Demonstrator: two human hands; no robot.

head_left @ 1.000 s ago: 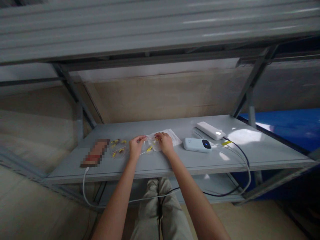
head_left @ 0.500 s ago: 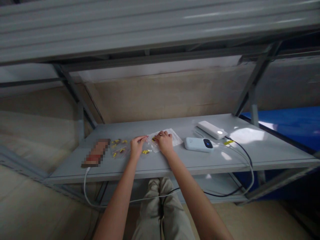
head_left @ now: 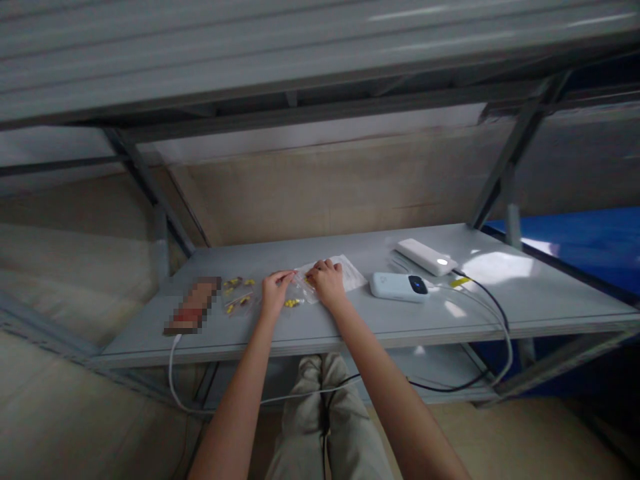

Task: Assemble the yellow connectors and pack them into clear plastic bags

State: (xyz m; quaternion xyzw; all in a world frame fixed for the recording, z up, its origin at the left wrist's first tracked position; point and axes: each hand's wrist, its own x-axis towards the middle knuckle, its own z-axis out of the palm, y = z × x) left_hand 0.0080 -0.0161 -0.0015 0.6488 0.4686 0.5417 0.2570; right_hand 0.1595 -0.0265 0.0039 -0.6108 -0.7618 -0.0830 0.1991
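My left hand pinches the edge of a clear plastic bag on the grey shelf. My right hand is at the bag's other side, its curled fingers over small yellow pieces; whether they grip one is hidden. Under the bag and the right hand lies a white printed sheet or pouch. Just below the bag, a cluster of small yellow pieces rests near my left wrist. Left of that hand lie clear bags holding yellow and dark pieces.
A pixelated, phone-like slab with a white cable lies at the shelf's left. To the right are a pale blue power bank with a dark display and a white power bank, both cabled. Cables hang over the front edge.
The right fingers have shifted slightly over the yellow pieces. The left hand keeps its pinch on the bag, and the camera view has moved a little.
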